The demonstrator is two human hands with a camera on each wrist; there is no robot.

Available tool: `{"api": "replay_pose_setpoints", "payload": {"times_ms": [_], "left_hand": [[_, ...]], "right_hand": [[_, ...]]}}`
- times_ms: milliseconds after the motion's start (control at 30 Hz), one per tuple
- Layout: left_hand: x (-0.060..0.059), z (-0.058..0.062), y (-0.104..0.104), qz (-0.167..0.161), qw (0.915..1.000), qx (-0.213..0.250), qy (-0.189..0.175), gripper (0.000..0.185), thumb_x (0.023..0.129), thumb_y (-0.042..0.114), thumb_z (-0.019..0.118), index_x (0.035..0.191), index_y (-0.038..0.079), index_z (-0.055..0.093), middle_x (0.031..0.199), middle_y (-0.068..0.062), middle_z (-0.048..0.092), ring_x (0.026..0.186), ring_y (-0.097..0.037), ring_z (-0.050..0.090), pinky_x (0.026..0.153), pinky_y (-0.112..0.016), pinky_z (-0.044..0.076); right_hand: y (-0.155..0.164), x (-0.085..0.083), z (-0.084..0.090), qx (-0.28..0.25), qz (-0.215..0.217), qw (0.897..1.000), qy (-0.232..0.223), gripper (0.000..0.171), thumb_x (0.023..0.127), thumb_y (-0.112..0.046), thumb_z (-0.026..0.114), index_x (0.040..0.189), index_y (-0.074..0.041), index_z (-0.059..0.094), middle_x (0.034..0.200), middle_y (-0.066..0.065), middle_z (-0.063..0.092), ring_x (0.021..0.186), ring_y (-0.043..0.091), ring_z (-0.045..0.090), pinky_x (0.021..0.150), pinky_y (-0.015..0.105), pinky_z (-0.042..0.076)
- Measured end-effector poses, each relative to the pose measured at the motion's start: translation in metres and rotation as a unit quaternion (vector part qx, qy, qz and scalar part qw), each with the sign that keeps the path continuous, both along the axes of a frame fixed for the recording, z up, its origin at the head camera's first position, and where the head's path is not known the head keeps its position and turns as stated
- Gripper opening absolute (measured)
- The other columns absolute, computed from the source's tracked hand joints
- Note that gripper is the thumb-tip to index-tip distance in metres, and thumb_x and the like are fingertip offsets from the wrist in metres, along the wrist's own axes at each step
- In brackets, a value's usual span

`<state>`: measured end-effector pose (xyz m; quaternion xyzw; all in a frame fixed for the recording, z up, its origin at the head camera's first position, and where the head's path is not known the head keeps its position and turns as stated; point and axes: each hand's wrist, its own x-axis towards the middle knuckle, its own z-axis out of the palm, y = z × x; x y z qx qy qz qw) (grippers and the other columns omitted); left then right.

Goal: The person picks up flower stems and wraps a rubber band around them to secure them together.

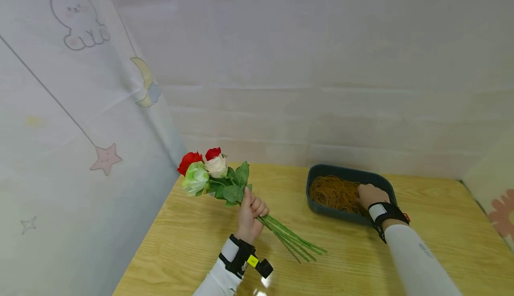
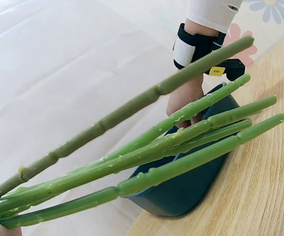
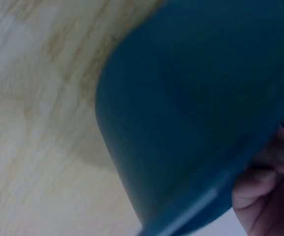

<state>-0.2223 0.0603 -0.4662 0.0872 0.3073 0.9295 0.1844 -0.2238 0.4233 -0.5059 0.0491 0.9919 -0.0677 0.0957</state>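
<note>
My left hand [image 1: 250, 215] grips a bunch of roses by their green stems [image 1: 287, 236], just below the leaves. The blooms point to the far left: a red rose [image 1: 189, 162], a smaller red one [image 1: 213, 153], a cream rose [image 1: 217, 166] and a pale green one [image 1: 196, 178]. In the left wrist view the bare stem ends [image 2: 201, 128] fan out. My right hand [image 1: 371, 195] reaches into the right end of a dark blue bin [image 1: 341, 215], at a heap of tan rubber bands [image 1: 335, 193]. Its fingers [image 3: 255, 187] look curled inside the rim; I cannot tell whether they hold a band.
The bin stands on a wood-grain table [image 1: 180, 242], near its back edge. Behind hangs a pale cloth backdrop [image 1: 321, 64], and a printed cloth [image 1: 80, 108] with a rabbit and star closes the left side.
</note>
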Motion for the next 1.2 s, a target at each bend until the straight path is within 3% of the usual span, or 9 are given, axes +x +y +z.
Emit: {"api": "replay_pose_setpoints", "payload": {"times_ms": [167, 467, 667, 900, 1200], "left_hand": [[-0.001, -0.001, 0.0, 0.0, 1.0, 0.007, -0.004, 0.048, 0.102, 0.039, 0.021, 0.06, 0.017, 0.016, 0.054, 0.002, 0.006, 0.049, -0.012, 0.004, 0.051, -0.019, 0.015], [0.0, 0.0, 0.002, 0.003, 0.9999, 0.01, -0.011, 0.047, 0.101, 0.04, 0.023, 0.06, 0.018, 0.017, 0.054, 0.001, 0.006, 0.049, -0.011, 0.005, 0.051, -0.018, 0.016], [0.0, 0.0, 0.001, 0.001, 1.0, 0.005, -0.004, 0.048, 0.102, 0.038, 0.019, 0.059, 0.017, 0.015, 0.053, 0.001, 0.006, 0.048, -0.012, 0.005, 0.052, -0.02, 0.014], [0.003, -0.002, -0.001, 0.003, 0.9999, 0.001, -0.013, 0.048, 0.102, 0.039, 0.021, 0.059, 0.017, 0.015, 0.054, 0.001, 0.006, 0.048, -0.011, 0.007, 0.051, -0.019, 0.018], [0.001, 0.003, 0.001, -0.008, 0.9995, 0.014, 0.028, 0.047, 0.103, 0.036, 0.015, 0.061, 0.015, 0.011, 0.054, 0.0, 0.005, 0.049, -0.014, 0.003, 0.055, -0.023, 0.01]], "right_hand": [[-0.002, 0.001, -0.006, -0.009, -0.021, 1.0, 0.015, 0.032, 0.089, -0.008, 0.056, 0.057, -0.011, 0.054, 0.049, 0.002, 0.051, 0.047, 0.016, 0.049, 0.046, 0.03, 0.035], [0.005, 0.003, 0.007, -0.043, -0.026, 0.997, 0.059, 0.026, 0.091, -0.009, 0.052, 0.066, -0.006, 0.061, 0.046, -0.002, 0.039, 0.045, 0.014, 0.041, 0.046, 0.029, 0.033], [0.006, 0.009, 0.02, -0.057, -0.008, 0.991, 0.117, 0.018, 0.09, -0.008, 0.055, 0.092, 0.003, 0.068, 0.052, 0.001, 0.05, 0.048, 0.013, 0.044, 0.05, 0.03, 0.035], [0.002, 0.017, 0.036, -0.049, 0.016, 0.98, 0.19, 0.016, 0.089, -0.007, 0.056, 0.087, 0.003, 0.068, 0.067, 0.012, 0.064, 0.05, 0.014, 0.048, 0.048, 0.031, 0.037], [-0.013, 0.027, 0.073, -0.044, 0.044, 0.963, 0.263, 0.016, 0.088, -0.005, 0.057, 0.092, 0.008, 0.066, 0.073, 0.02, 0.065, 0.05, 0.017, 0.052, 0.047, 0.032, 0.04]]}}
